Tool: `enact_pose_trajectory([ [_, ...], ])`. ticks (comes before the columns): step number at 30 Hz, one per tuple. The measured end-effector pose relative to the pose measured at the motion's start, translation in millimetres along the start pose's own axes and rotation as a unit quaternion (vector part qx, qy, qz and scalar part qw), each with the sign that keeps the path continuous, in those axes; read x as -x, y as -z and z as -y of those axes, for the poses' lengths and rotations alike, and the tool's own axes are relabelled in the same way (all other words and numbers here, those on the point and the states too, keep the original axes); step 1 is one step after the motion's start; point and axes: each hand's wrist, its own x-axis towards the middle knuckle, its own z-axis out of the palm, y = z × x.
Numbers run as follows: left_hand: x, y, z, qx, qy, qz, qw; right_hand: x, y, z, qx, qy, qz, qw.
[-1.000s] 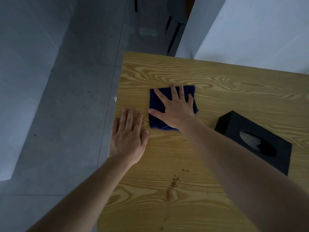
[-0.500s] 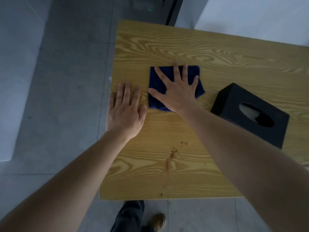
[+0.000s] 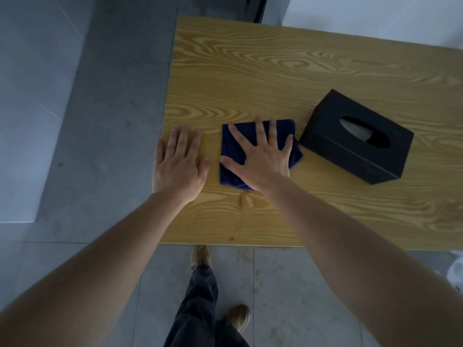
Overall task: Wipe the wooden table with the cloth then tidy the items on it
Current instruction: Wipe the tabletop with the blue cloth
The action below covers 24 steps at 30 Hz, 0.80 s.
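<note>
Blue cloth (image 3: 231, 156) flat under right hand (image 3: 263, 159), beside tissue box (image 3: 355, 136)

No legible text, labels, brand marks, numbers or signs in the head view. Checked surfaces: black tissue box (image 3: 358, 139) at 2 o'clock, top and side faces plain, no print visible. Blue cloth (image 3: 233, 156) near ctr, no tag or logo visible. Wooden table (image 3: 250, 78), grain pattern only, no stickers or markings.
</note>
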Motion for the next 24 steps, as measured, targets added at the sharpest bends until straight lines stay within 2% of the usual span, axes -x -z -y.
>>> enact_pose_trajectory([
  [13,71.7,-14.2,-7.4,0.011,0.014,0.014,1.000,116.6,-35.9,3.8,-0.005,0.083,-0.005,0.997],
  [20,96.2,-14.1,-24.3,0.053,0.041,0.018,0.998,154.3,-49.4,-5.2,-0.016,0.135,-0.039,0.990],
  [24,95.0,-11.9,-40.1,0.069,0.019,0.015,0.997,172.4,-57.9,-15.2,-0.033,0.144,-0.059,0.987],
])
